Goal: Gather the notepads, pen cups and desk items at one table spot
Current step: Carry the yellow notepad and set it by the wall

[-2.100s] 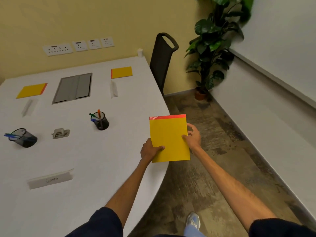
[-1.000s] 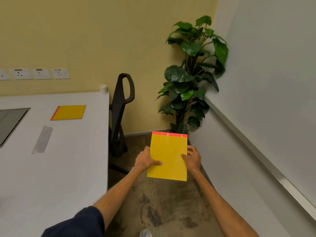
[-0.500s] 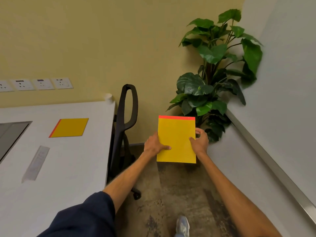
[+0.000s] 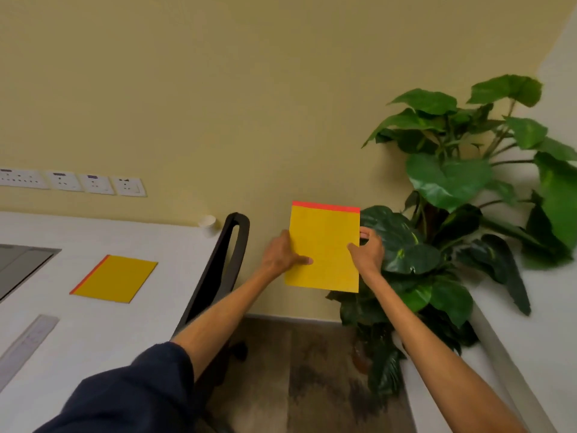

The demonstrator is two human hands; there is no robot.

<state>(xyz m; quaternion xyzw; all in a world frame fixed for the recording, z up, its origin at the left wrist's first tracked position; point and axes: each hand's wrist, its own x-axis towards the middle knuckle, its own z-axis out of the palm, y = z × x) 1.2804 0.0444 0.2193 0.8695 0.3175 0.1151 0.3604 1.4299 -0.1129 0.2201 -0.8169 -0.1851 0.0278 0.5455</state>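
Note:
A yellow notepad [image 4: 324, 242] with a red top strip is held upright in the air, off the table, in front of the wall and plant. My left hand [image 4: 281, 256] grips its left edge with the thumb across the front. My right hand [image 4: 367, 251] grips its right edge. A second yellow notepad [image 4: 115, 278] with a red spine lies flat on the white table [image 4: 156, 242] at the left. A flat clear ruler-like strip [image 4: 26, 343] lies on the table nearer to me. No pen cups are in view.
A black chair [image 4: 224, 267] stands against the table's right edge, between the table and my arms. A large potted plant [image 4: 452, 214] fills the right corner. A small white paper cup [image 4: 207, 220] sits at the table's far corner. A grey cable hatch [image 4: 18, 264] is at left.
I have walked forward along the table's right side, carrying the notepad in both hands. The view has tilted up; the chair and plant are closer and the pen cups have left view.

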